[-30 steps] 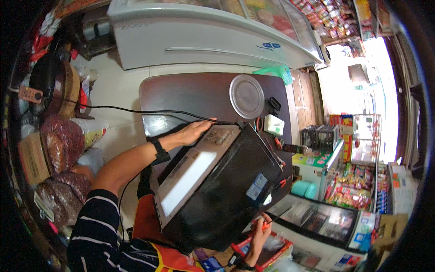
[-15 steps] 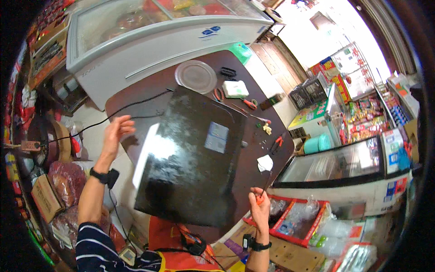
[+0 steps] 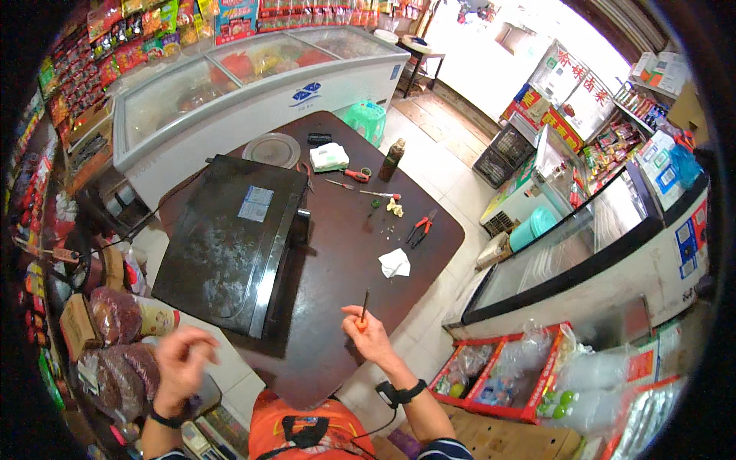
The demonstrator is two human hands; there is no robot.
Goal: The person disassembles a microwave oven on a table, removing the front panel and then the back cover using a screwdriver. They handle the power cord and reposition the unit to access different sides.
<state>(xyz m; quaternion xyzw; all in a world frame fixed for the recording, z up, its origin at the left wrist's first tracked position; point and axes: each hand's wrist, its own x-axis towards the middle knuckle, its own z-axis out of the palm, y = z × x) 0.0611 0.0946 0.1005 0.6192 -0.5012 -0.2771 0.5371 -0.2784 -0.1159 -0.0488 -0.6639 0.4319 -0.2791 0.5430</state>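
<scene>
My right hand (image 3: 372, 337) is closed around the orange handle of a screwdriver (image 3: 366, 300), whose dark shaft points up over the near part of the table. My left hand (image 3: 184, 364) is slightly blurred, fingers apart and empty, off the table's near left side. A black microwave (image 3: 222, 238) rests on the left part of the brown table (image 3: 337, 261), a pale label on its upper face and its shiny long edge toward the right. Neither hand touches it. Behind it lies a round glass plate (image 3: 271, 152).
Red-handled pliers (image 3: 420, 228), a crumpled white tissue (image 3: 395, 263), a tissue pack (image 3: 329, 157), a dark bottle (image 3: 392, 159) and small loose bits lie on the table. A chest freezer (image 3: 253, 92) stands behind. Red crates (image 3: 498, 376) and a glass display cooler (image 3: 567, 261) are at right.
The microwave now sits farther left and turned, showing its long side edge. My left hand has come nearer to me. My right hand still grips the screwdriver. The view has shifted.
</scene>
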